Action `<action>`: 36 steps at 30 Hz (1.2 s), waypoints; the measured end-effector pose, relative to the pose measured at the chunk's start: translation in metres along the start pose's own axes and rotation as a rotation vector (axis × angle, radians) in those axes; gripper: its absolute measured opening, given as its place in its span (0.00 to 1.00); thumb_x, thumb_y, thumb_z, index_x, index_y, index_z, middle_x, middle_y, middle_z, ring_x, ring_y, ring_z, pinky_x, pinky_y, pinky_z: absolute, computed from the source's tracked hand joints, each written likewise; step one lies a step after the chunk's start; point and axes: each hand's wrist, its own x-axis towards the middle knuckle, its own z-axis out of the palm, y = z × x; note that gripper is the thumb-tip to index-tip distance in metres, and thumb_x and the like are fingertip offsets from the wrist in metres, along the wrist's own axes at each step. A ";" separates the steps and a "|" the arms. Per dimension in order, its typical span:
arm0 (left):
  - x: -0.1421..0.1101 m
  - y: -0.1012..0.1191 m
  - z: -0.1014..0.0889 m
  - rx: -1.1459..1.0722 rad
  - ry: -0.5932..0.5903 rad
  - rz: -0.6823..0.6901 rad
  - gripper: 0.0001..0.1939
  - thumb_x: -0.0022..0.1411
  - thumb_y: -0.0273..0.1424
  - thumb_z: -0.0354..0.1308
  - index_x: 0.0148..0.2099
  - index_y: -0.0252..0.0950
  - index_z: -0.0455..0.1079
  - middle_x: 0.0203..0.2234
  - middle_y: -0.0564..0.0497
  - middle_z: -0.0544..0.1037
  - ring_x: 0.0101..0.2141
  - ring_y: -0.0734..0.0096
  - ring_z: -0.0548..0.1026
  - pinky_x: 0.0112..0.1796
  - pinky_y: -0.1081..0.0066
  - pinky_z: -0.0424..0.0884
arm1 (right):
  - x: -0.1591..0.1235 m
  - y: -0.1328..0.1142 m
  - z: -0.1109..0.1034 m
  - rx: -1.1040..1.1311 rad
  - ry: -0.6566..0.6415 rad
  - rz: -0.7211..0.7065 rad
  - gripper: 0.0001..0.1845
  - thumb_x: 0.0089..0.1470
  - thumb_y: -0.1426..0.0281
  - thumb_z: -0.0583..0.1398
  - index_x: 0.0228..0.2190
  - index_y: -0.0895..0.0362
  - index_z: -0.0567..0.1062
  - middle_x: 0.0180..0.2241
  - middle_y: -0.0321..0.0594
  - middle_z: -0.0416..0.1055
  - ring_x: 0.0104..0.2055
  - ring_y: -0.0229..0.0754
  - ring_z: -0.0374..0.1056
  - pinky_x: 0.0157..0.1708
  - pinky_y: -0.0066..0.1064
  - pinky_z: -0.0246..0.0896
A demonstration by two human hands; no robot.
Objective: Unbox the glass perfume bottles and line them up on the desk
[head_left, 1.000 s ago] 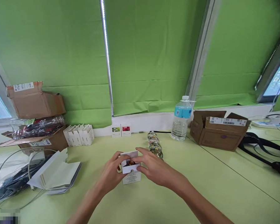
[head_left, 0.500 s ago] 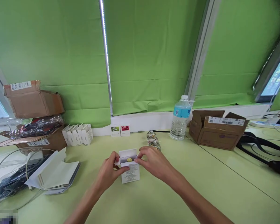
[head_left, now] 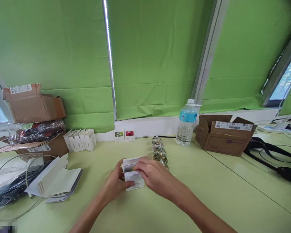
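Observation:
A small white paper box (head_left: pixel 135 178) with printed text on its front stands with its top open. My left hand (head_left: pixel 114 182) grips it from the left, thumb on the front and fingers behind. At the open top, my right hand (head_left: pixel 156 174) has its fingers drawn together over the right side. Beside those fingertips, a small yellowish round thing (head_left: pixel 133 168) shows inside the opening. Whether the fingertips pinch it or the box edge is hidden. Behind my right hand runs a row of shiny round pieces (head_left: pixel 159 150).
Several white boxes (head_left: pixel 80 140) stand at the left, near stacked cardboard boxes (head_left: pixel 36 106) and flattened white cartons (head_left: pixel 60 179). Two picture cards (head_left: pixel 124 136) lean at the back. A water bottle (head_left: pixel 186 124) and an open cardboard box (head_left: pixel 225 137) stand to the right.
My right hand has moved from the box's right edge leftward over its opening, with the fingers now at the yellowish thing. The box leans slightly differently; my left hand still holds it.

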 end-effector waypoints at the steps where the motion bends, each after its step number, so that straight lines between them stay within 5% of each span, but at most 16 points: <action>1: -0.001 -0.002 0.002 0.044 -0.037 -0.018 0.28 0.49 0.30 0.64 0.54 0.38 0.63 0.36 0.52 0.79 0.35 0.66 0.76 0.36 0.71 0.70 | 0.000 0.000 0.002 0.000 -0.013 -0.008 0.15 0.58 0.78 0.51 0.38 0.54 0.76 0.37 0.39 0.73 0.39 0.42 0.68 0.37 0.30 0.58; 3: -0.003 -0.002 0.005 0.142 -0.067 -0.032 0.18 0.50 0.30 0.62 0.46 0.38 0.69 0.37 0.53 0.80 0.37 0.65 0.76 0.37 0.72 0.69 | 0.000 0.001 0.005 -0.035 -0.011 0.037 0.14 0.59 0.76 0.51 0.36 0.54 0.76 0.36 0.39 0.74 0.37 0.42 0.69 0.34 0.30 0.56; 9: -0.010 0.003 0.010 0.528 0.109 -0.002 0.13 0.59 0.35 0.56 0.46 0.42 0.69 0.40 0.52 0.79 0.39 0.63 0.77 0.34 0.73 0.67 | 0.003 0.006 0.011 -0.045 0.007 0.208 0.15 0.61 0.69 0.51 0.30 0.53 0.77 0.32 0.37 0.75 0.34 0.42 0.69 0.29 0.30 0.52; 16: -0.013 -0.012 0.008 0.860 0.224 0.129 0.21 0.59 0.26 0.53 0.54 0.45 0.64 0.51 0.53 0.73 0.49 0.65 0.72 0.37 0.71 0.70 | 0.005 0.003 0.039 -0.026 0.103 0.246 0.12 0.59 0.70 0.54 0.35 0.54 0.78 0.39 0.41 0.72 0.42 0.45 0.66 0.38 0.32 0.54; 22: -0.014 -0.018 0.010 0.954 0.212 0.173 0.27 0.57 0.23 0.54 0.58 0.46 0.60 0.53 0.53 0.72 0.50 0.67 0.71 0.36 0.71 0.73 | 0.005 -0.001 0.063 0.103 0.059 0.377 0.09 0.56 0.69 0.55 0.35 0.52 0.76 0.37 0.39 0.72 0.34 0.42 0.67 0.30 0.30 0.52; 31: -0.014 -0.026 0.016 1.014 0.272 0.262 0.26 0.58 0.23 0.54 0.58 0.43 0.61 0.50 0.52 0.74 0.47 0.66 0.73 0.31 0.72 0.74 | 0.003 -0.005 0.072 -0.125 0.239 0.393 0.06 0.52 0.71 0.60 0.33 0.53 0.77 0.40 0.43 0.68 0.45 0.50 0.60 0.44 0.38 0.53; 36: -0.014 -0.026 0.016 1.041 0.284 0.287 0.26 0.57 0.22 0.54 0.57 0.43 0.62 0.49 0.52 0.74 0.46 0.66 0.73 0.30 0.72 0.74 | 0.004 -0.002 0.073 -0.131 0.274 0.415 0.07 0.48 0.69 0.63 0.33 0.55 0.78 0.53 0.47 0.63 0.55 0.55 0.54 0.53 0.42 0.48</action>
